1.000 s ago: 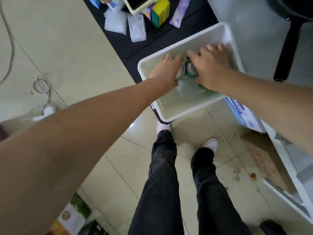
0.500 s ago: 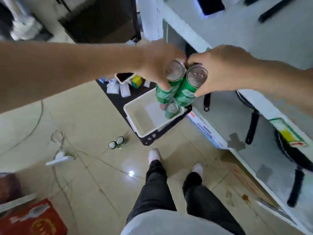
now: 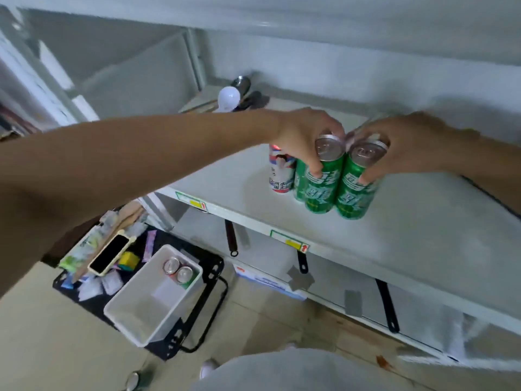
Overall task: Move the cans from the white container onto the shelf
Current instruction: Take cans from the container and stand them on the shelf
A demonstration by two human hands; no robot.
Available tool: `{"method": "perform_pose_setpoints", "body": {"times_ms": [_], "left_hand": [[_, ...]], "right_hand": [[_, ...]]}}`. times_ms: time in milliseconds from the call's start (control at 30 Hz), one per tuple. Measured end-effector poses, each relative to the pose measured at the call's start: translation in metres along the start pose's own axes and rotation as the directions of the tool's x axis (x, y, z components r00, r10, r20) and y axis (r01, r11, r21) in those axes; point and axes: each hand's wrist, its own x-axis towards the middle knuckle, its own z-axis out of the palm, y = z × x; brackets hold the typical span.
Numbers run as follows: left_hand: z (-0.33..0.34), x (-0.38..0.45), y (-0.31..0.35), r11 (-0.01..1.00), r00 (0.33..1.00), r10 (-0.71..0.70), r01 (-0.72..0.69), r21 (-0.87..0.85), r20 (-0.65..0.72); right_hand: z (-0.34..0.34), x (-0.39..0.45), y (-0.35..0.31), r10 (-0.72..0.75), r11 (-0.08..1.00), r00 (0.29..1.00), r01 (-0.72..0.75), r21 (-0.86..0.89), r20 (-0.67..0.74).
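Note:
My left hand (image 3: 303, 136) grips a green can (image 3: 324, 187) from above, and my right hand (image 3: 406, 145) grips a second green can (image 3: 356, 193) right beside it. Both cans stand upright on the white shelf (image 3: 408, 238), touching each other. Behind them on the shelf are another green can (image 3: 299, 182) and a white and red can (image 3: 280, 173). Down on the floor, the white container (image 3: 135, 309) holds two cans (image 3: 178, 270) in its far corner.
A white bulb-like object (image 3: 228, 97) and dark utensils lie at the back of the shelf. A black mat (image 3: 210, 266) under the container carries a phone (image 3: 111, 253), a sponge and packets. Pan handles hang from the lower shelf. Another can (image 3: 132, 380) stands on the floor tiles.
Both hands lifted a green can each out of the white container, carried them up and set them down on the shelf. My view rose from the floor to the shelf.

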Motion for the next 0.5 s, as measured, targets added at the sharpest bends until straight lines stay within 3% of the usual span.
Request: {"method": "perform_pose_setpoints", "body": {"times_ms": [233,367,500], "left_hand": [[0.044,0.097,0.029,0.921,0.997,0.009,-0.038,0.389,0.077],[0.053,0.112,0.024,0.901,0.992,-0.036,-0.019,0.433,0.117],[0.052,0.114,0.016,0.907,0.99,-0.066,0.007,0.421,0.127]], "right_hand": [[0.046,0.013,0.07,0.168,0.984,0.986,-0.169,0.061,0.02],[0.058,0.025,0.078,0.208,0.971,0.978,-0.206,0.125,-0.006],[0.056,0.033,0.078,0.174,0.981,0.983,-0.178,0.072,0.066]]}}
